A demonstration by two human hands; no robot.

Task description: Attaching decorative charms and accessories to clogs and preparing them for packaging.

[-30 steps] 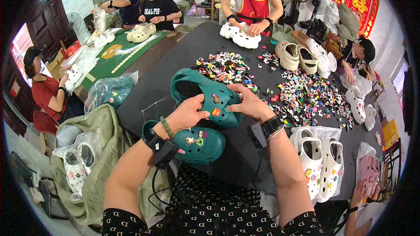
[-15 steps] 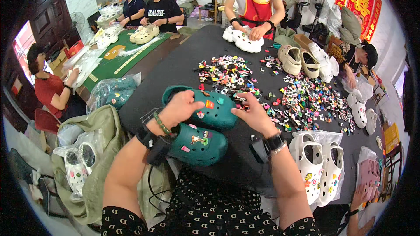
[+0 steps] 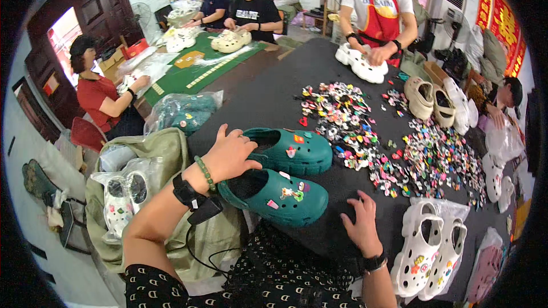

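Observation:
Two dark green clogs stand side by side on the black table, toes to the right. The far green clog point(image 3: 305, 155) carries several small charms, one of them orange-red. On the near green clog point(image 3: 285, 202) are a dog-like charm, a purple one and a pink one. At their heels is my left hand point(image 3: 228, 154), open, fingers apart and thumb by the far clog's opening; whether it touches is hard to tell. My right hand point(image 3: 362, 222) hangs open over the tabletop, right of the near clog, holding nothing.
Heaps of colourful shoe charms point(image 3: 342, 117) cover the table beyond. White clogs point(image 3: 419, 248) lie on plastic at the right, beige clogs point(image 3: 422, 100) farther back. At the left a sack point(image 3: 165, 154) holds bagged clogs. Co-workers handle shoes around the tables; one in a red apron point(image 3: 382, 17) stands opposite.
My left hand has moved off the far clog's top to the heels. My right hand has drawn away from its toe, toward me. The view has swung left, shifting the scene rightward.

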